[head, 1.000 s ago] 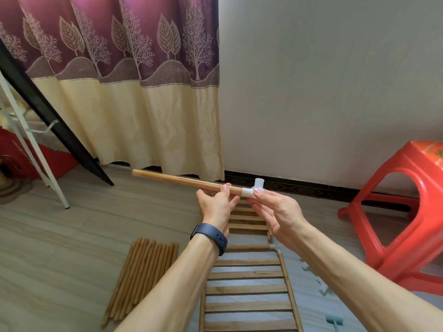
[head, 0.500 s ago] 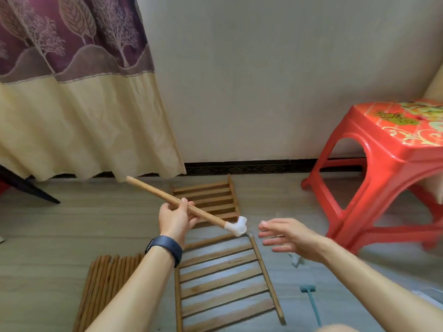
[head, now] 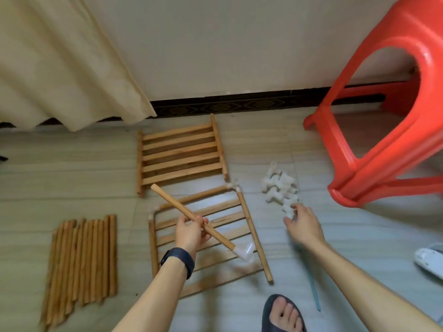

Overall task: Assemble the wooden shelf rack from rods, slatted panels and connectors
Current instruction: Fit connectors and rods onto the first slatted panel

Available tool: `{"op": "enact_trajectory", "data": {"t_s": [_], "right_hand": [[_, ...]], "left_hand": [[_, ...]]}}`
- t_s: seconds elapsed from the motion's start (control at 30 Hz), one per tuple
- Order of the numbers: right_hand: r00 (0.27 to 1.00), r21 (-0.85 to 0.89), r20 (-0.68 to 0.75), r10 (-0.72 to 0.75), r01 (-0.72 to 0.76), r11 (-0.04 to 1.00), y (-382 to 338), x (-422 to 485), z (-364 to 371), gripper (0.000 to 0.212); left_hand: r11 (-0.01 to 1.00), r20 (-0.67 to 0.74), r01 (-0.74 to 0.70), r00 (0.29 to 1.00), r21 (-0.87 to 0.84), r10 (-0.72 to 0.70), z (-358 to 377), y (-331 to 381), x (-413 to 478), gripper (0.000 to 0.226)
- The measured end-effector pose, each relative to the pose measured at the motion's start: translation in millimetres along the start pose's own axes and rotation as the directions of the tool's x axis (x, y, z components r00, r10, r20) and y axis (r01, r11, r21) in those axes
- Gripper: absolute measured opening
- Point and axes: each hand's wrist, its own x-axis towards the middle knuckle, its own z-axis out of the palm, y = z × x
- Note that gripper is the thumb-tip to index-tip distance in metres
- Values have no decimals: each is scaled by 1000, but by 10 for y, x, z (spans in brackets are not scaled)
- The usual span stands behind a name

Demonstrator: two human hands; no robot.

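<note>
Tiled floor [head: 72, 176] by the wall holds the parts. The left hand [head: 190, 232], forearm stretched forward, curls its fingers round a rod [head: 172, 203] slanted above a panel [head: 249, 224], with a white connector [head: 243, 251] capping the rod's near end. The right hand [head: 303, 224] reaches low, fingers loosely spread and holding nothing, its tips at the connector pile [head: 279, 185] — a red stool [head: 383, 140] stands just beyond it, and loose rods [head: 84, 255] lie far left.

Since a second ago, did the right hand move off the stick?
Yes. The right hand left the rod and went right, down to the pile of white connectors on the floor.
</note>
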Motion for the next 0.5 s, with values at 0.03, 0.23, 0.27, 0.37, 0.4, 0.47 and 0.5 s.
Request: {"op": "enact_trajectory", "data": {"t_s": [0.03, 0.23, 0.27, 0.37, 0.4, 0.47, 0.5], "right_hand": [[999, -44, -19, -40, 39, 998, -90, 96, 5, 48], [976, -456, -12, -219, 190, 869, -443, 522, 205, 58], [977, -504, 11, -212, 189, 843, -448, 557, 247, 62], [970, -617, -16, -242, 181, 766, -418, 583, 335, 59], [958, -664, -34, -283, 190, 723, -412, 565, 338, 54], [943, -728, -15, -333, 218, 650, -415, 509, 304, 44], [938, -723, 10, -347, 246, 645, -425, 480, 275, 42]], "left_hand": [[1000, -9, 15, 1000, 8, -15, 14, -40, 48, 21], [997, -39, 54, 998, 60, -52, -1, -137, 207, 19], [996, -44, 55, 998, 64, -52, -15, -127, 215, 20], [996, -45, 44, 998, 78, -41, -67, -66, 222, 21], [996, -40, 32, 999, 83, -29, -91, -34, 216, 20], [995, -21, 9, 1000, 96, -7, -138, 63, 180, 17], [995, -12, 2, 1000, 98, -1, -163, 118, 156, 15]]}}
